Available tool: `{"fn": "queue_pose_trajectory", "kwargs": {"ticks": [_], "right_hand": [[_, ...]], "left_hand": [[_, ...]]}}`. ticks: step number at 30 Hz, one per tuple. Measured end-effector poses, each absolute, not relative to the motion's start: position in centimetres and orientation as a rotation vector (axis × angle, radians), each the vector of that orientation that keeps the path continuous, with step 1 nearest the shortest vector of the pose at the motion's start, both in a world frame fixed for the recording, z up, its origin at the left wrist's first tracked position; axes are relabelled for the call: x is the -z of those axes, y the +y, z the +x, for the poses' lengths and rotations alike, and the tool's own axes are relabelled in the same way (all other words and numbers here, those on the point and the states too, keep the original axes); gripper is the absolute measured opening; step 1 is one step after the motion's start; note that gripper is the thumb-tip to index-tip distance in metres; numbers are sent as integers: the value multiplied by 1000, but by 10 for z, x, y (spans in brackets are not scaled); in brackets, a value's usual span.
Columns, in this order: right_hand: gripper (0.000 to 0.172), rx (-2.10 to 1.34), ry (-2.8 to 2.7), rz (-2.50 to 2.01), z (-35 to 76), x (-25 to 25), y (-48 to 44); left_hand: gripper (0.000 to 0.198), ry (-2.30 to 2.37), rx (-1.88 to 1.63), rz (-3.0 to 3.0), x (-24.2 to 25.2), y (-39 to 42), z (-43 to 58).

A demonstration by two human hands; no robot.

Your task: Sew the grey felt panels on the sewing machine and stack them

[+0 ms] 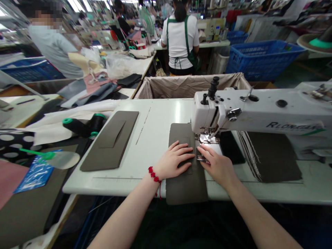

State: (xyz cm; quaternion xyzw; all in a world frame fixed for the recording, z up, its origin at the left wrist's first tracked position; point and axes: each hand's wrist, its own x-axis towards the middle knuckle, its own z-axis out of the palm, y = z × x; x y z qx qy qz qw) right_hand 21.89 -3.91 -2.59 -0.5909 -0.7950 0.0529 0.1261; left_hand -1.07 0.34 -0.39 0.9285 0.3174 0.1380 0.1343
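Observation:
My left hand (pixel 176 160) lies flat with fingers spread on a grey-brown fabric panel (pixel 185 192), which has a smaller piece laid on it. The panel's near end hangs over the table's front edge. My right hand (pixel 218 167) rests at the panel's right edge, its fingertips just in front of the presser foot (pixel 207 139) of a white sewing machine (pixel 254 110). Small silver thread snips (pixel 202 158) stick out from under its fingers; their handles are hidden by the hand.
Similar panels (pixel 103 159) are stacked left on the white table (pixel 124 185), and more panels (pixel 277 155) lie right under the machine arm. A flat black object (pixel 232 147) sits beside the needle plate. Black thread cones (pixel 81 128) stand left. Behind is a cloth-lined bin (pixel 178 86); co-workers sit beyond.

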Motion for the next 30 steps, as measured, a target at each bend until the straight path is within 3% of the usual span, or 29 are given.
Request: {"fn": "queue_pose_trajectory", "kwargs": {"ticks": [30], "right_hand": [[49,-169,-2312,-1689,220,28,-39]], "left_hand": [[38,1064,-435,2634,8,2,-9]]}}
